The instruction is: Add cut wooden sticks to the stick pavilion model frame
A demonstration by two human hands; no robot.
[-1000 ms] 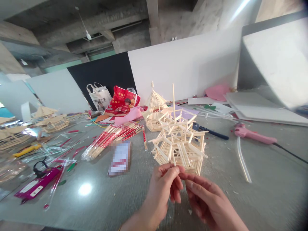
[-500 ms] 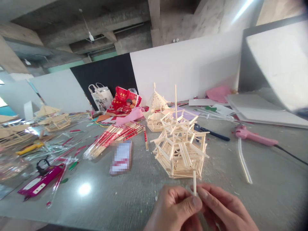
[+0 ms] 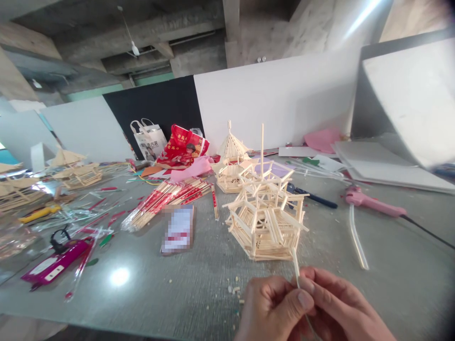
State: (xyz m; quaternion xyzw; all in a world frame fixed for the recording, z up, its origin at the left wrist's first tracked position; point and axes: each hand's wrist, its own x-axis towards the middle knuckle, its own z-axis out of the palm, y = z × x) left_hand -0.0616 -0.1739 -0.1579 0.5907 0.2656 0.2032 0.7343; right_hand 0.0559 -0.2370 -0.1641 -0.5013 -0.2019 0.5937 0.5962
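Note:
My left hand (image 3: 275, 308) is closed at the lower middle, thumb and fingers pinching a thin pale wooden stick (image 3: 296, 266). Against it, my right hand (image 3: 343, 303) is closed too, its fingertips on the same stick. The upper end of the stick points up and slightly left; its lower part is mostly hidden by my fingers. Just beyond stands a pavilion model (image 3: 266, 227) built from pale wooden sticks, with open hexagonal sides. The stick's tip overlaps the model's near lower edge in view; I cannot tell whether they touch.
A pink hot glue gun (image 3: 377, 202) with a clear glue stick (image 3: 357, 237) lies right. Dark-handled pliers (image 3: 316, 197) lie behind the model. Left are a phone (image 3: 178, 229), wrapped chopsticks (image 3: 159, 203) and a magenta power strip (image 3: 57, 265). A roofed stick model (image 3: 231, 147) stands behind.
Both hands have shifted a little to the right with the stick. The stick has gone from upright to leaning slightly left. My view has moved slightly.

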